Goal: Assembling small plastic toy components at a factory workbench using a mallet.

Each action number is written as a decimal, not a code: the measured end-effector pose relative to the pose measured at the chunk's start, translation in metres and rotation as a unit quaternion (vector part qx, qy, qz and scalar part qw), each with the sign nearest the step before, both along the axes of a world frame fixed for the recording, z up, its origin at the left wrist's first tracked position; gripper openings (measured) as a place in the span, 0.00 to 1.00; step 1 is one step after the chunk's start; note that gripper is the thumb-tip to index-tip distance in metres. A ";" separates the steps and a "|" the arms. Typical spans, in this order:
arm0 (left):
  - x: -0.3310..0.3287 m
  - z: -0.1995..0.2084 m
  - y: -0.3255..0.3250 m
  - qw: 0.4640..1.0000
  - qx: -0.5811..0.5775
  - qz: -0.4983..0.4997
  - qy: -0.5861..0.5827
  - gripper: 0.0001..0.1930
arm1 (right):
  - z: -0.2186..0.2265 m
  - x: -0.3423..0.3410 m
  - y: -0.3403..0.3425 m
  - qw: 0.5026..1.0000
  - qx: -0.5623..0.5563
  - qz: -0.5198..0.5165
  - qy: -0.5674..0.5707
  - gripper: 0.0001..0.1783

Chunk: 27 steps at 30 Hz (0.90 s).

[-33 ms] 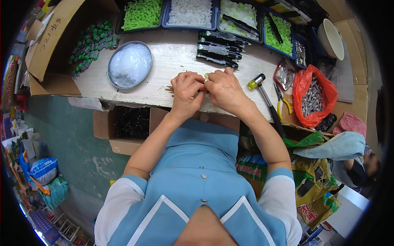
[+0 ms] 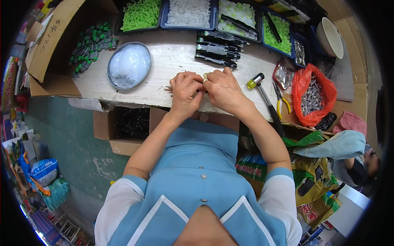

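My left hand (image 2: 185,92) and my right hand (image 2: 223,90) meet over the near edge of the white worktable (image 2: 164,67). Both have curled fingers, with the fingertips pinched together close to each other. A small pale yellowish piece (image 2: 205,76) peeks out between them; its kind and most of its shape are hidden by the fingers. Just beyond my hands lies a row of several black and clear plastic parts (image 2: 215,51). To the right of my right hand rests a hammer (image 2: 264,96) with a yellow and black head.
Trays of green pieces (image 2: 141,14) and white pieces (image 2: 189,14) line the back. A round dish (image 2: 129,65) and green-capped parts (image 2: 92,45) are on the left. Yellow-handled pliers (image 2: 282,100) and a red bag of small metallic-looking parts (image 2: 314,98) lie right; an open carton (image 2: 119,141) sits below.
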<state>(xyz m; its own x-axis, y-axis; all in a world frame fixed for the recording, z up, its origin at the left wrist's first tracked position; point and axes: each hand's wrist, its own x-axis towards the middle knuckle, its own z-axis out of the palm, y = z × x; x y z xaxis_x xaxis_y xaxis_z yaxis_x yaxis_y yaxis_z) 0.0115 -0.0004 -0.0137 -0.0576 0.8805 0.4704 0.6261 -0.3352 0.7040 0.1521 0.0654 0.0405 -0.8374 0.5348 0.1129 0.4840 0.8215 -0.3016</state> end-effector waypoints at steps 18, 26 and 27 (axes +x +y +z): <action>-0.116 0.040 0.066 0.977 0.041 0.172 0.116 0.09 | 0.009 0.299 0.074 0.782 0.036 -0.599 -0.169 0.20; -0.196 0.046 0.153 0.908 -0.259 0.240 0.227 0.22 | -0.041 0.307 0.085 0.808 0.049 -0.569 -0.144 0.16; -0.198 0.048 0.156 0.901 -0.271 0.235 0.243 0.22 | -0.036 0.299 0.083 0.816 0.050 -0.562 -0.129 0.16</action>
